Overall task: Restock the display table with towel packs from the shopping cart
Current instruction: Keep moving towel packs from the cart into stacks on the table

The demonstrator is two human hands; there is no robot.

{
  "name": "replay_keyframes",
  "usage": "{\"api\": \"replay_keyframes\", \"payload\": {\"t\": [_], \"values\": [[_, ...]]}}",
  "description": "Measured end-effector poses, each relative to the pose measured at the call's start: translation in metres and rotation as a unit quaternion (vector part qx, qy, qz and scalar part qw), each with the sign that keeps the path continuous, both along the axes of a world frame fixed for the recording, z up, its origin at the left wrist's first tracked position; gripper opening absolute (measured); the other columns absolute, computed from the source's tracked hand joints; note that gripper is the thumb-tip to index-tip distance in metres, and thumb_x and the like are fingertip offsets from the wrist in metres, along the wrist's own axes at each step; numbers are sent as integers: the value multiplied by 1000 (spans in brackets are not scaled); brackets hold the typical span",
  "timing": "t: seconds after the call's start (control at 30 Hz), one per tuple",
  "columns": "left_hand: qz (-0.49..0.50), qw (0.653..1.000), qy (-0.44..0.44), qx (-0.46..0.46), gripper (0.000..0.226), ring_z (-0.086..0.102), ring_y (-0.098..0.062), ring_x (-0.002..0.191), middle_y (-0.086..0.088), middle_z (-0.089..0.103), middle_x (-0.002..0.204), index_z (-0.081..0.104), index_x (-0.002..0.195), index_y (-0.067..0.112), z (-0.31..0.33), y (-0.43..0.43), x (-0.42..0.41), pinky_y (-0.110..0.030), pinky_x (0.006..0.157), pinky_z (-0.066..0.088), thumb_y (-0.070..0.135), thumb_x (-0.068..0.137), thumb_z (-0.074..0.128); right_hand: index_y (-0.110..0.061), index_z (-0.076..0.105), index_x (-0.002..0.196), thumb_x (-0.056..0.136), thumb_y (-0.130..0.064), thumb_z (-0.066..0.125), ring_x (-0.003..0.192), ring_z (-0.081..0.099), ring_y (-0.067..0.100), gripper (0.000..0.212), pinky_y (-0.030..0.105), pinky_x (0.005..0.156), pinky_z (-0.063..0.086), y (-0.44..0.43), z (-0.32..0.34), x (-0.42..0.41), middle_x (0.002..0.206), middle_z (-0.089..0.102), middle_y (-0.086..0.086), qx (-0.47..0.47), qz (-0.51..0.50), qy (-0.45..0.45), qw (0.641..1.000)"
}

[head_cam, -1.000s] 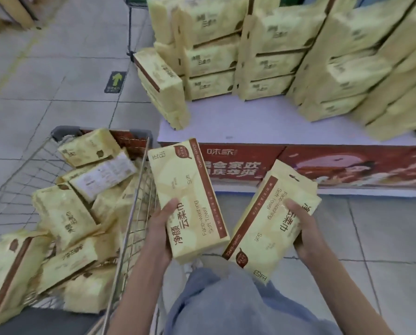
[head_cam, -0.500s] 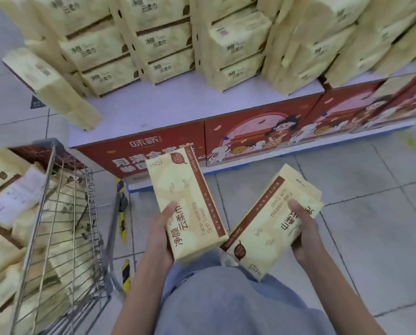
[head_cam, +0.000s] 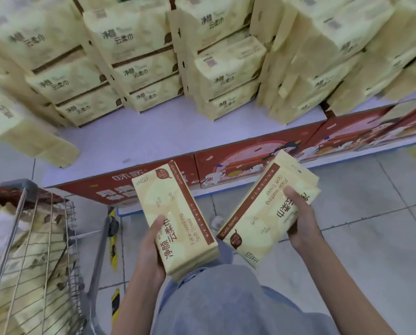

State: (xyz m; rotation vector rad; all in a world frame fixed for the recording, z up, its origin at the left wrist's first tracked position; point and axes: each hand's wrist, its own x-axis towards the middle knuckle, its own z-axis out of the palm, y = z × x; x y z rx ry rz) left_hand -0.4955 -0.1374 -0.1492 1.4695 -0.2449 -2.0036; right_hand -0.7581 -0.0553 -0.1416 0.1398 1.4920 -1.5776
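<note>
My left hand (head_cam: 151, 250) grips a yellow towel pack (head_cam: 175, 213) by its lower end, thumb on the front. In my right hand (head_cam: 301, 226) is a second yellow towel pack (head_cam: 262, 209), tilted to the right. Both packs hang over the floor in front of the display table (head_cam: 153, 139), whose pale top carries stacks of the same packs (head_cam: 139, 68) along the back. The wire shopping cart (head_cam: 45, 262) stands at the lower left with several more packs inside.
One pack (head_cam: 25, 131) leans off the table's left corner. The table front is a red printed panel (head_cam: 262, 158). Grey floor tiles (head_cam: 371, 238) stretch to the right. My leg in blue jeans (head_cam: 226, 303) fills the bottom centre.
The view has swung right and nearer to the table; the cart has slid to the left edge. Both hands still hold their packs, now closer to the table front.
</note>
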Motion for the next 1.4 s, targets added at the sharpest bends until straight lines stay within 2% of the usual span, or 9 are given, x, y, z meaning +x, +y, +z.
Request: {"api": "replay_keyframes", "payload": {"t": [0.33, 0.5, 0.57, 0.67, 0.77, 0.87, 0.97, 1.23, 1.4], "values": [[-57, 997, -1, -52, 51, 73, -28, 79, -12, 74, 97, 61, 112, 11, 27, -125, -77, -40, 59, 59, 30, 66, 68, -11, 59, 120, 56, -24, 77, 102, 67, 26, 67, 42, 82, 54, -128, 57, -69, 113, 70, 8, -71, 48, 119, 989], [-49, 995, 14, -80, 48, 72, -29, 87, -12, 74, 102, 63, 111, 12, 35, -152, -91, -42, 69, 58, 31, 68, 68, -24, 56, 110, 50, -25, 85, 93, 70, 16, 67, 29, 68, 57, -198, 129, -90, 99, 73, -5, -155, 184, 276, 931], [-39, 996, 26, -81, 45, 72, -29, 89, -12, 73, 103, 64, 110, 13, 36, -156, -95, -42, 69, 58, 31, 69, 68, -21, 52, 115, 46, -36, 86, 101, 66, 13, 78, 28, 76, 56, -230, 161, -97, 109, 68, -4, -176, 243, 376, 877], [-19, 996, 26, -81, 45, 71, -31, 91, -13, 73, 105, 64, 111, 13, 37, -158, -100, -42, 68, 58, 32, 70, 69, -22, 47, 120, 45, -50, 84, 106, 58, 3, 89, 22, 84, 50, -278, 198, -103, 113, 60, -11, -182, 337, 535, 753], [0, 997, 25, -80, 46, 71, -32, 90, -14, 73, 104, 65, 110, 12, 39, -160, -105, -42, 64, 59, 33, 69, 69, -20, 44, 130, 44, -63, 82, 108, 55, 20, 104, 41, 92, 47, -326, 213, -109, 116, 59, 0, -113, 439, 664, 595], [20, 996, 26, -82, 45, 71, -32, 90, -15, 73, 103, 65, 110, 12, 39, -161, -111, -42, 63, 59, 32, 70, 69, -19, 36, 139, 49, -67, 79, 113, 50, 27, 112, 39, 93, 41, -362, 205, -114, 123, 56, 4, -36, 511, 755, 408], [38, 996, 32, -77, 45, 72, -32, 88, -15, 73, 102, 65, 109, 11, 41, -163, -120, -41, 60, 59, 31, 70, 69, -21, 31, 143, 52, -68, 77, 112, 46, 26, 112, 37, 88, 34, -384, 183, -121, 118, 55, 3, -3, 544, 780, 307], [50, 996, 26, -76, 38, 73, -31, 81, -16, 74, 98, 65, 106, 9, 42, -162, -144, -40, 59, 59, 28, 73, 67, -30, 20, 149, 62, -68, 71, 121, 40, 25, 108, 38, 99, 30, -395, 121, -145, 135, 45, 2, 6, 543, 805, 237], [52, 996, -6, -66, 48, 72, -32, 78, -18, 73, 97, 63, 109, 5, 38, -160, -149, -40, 61, 58, 28, 67, 69, -29, 20, 150, 65, -65, 69, 130, 34, 29, 104, 42, 109, 25, -384, 105, -153, 145, 38, 7, -46, 506, 819, 266]]}}
